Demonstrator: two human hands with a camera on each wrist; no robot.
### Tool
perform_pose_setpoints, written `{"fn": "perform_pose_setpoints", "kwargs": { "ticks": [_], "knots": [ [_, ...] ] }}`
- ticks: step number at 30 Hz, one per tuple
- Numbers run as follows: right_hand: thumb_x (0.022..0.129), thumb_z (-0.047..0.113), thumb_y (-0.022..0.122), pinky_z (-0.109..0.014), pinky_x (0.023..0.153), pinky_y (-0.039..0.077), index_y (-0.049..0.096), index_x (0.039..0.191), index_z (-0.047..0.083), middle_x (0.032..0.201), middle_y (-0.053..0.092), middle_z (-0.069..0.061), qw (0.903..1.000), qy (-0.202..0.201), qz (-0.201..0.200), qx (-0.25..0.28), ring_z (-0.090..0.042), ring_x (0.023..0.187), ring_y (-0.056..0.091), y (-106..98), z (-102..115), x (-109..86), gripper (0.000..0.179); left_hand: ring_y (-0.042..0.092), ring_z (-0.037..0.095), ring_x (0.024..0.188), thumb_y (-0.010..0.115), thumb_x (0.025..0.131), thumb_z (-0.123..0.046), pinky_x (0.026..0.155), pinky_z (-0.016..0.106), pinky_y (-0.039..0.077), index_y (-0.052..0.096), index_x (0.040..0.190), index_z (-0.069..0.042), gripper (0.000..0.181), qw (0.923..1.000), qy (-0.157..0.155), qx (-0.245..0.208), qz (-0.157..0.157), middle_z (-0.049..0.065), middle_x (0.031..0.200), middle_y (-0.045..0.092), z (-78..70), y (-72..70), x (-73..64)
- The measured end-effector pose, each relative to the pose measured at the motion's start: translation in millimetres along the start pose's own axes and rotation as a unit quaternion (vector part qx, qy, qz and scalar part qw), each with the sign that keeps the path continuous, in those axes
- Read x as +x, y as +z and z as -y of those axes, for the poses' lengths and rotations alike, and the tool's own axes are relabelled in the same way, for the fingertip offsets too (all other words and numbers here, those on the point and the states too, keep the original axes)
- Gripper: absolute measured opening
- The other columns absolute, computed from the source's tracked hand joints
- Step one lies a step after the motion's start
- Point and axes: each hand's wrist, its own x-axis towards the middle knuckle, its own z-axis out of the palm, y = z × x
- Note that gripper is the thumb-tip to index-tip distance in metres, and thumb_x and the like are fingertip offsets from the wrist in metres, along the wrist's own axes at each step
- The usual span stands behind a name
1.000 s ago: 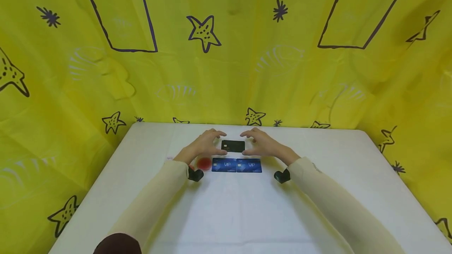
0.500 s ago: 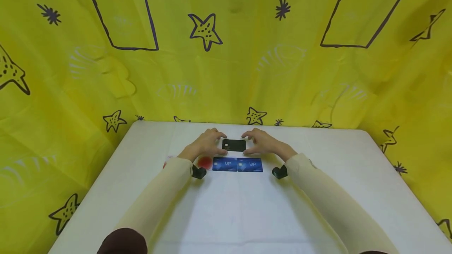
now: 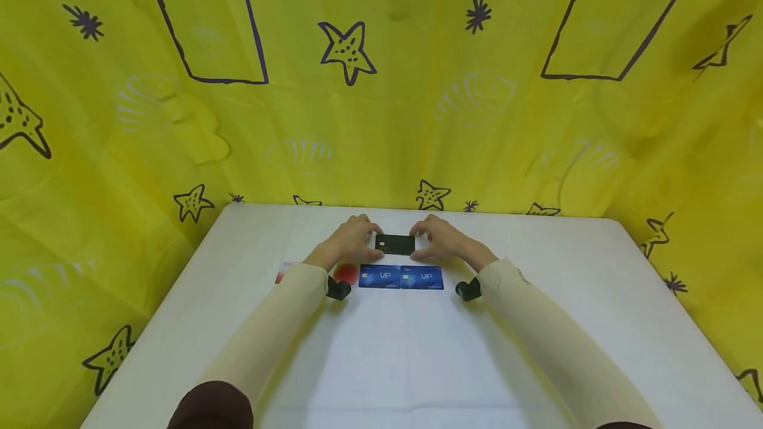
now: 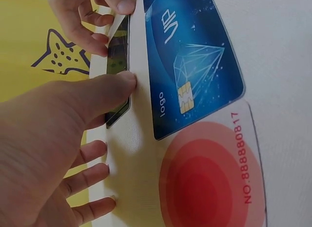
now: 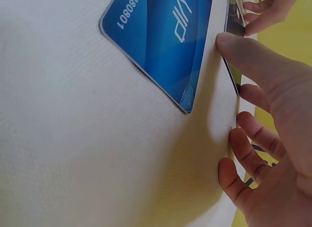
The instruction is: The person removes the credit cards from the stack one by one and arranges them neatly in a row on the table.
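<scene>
With my left hand [image 3: 348,242] and right hand [image 3: 443,241], I am pinching the black card [image 3: 396,245] at its ends, beyond two blue cards [image 3: 379,277].

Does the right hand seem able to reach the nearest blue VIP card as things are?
Probably yes: only white tabletop shows between the right hand and that blue VIP card, though it grips the dark card.

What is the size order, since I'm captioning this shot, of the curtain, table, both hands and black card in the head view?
1. Curtain
2. Table
3. Left hand and right hand: too alike to rank
4. Black card
</scene>
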Motion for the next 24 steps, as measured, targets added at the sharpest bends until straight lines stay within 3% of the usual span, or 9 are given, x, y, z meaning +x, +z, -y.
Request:
{"fn": "perform_pose_setpoints", "kwargs": {
  "ticks": [24],
  "knots": [
    [0.087,0.030,0.083,-0.039,0.086,0.048,0.070,0.129,0.009,0.114,0.056,-0.011,0.9999,0.008,-0.009,-0.001,-0.025,0.098,0.053,4.4,2.6,-0.1,0.048,0.048,0.026,0.118,0.080,0.089,-0.037,0.100,0.046,0.046,0.069,0.131,-0.017,0.047,0.9999,0.001,-0.003,-0.011,0.007,0.124,0.058,0.2,2.4,3.8]
  ]
}}
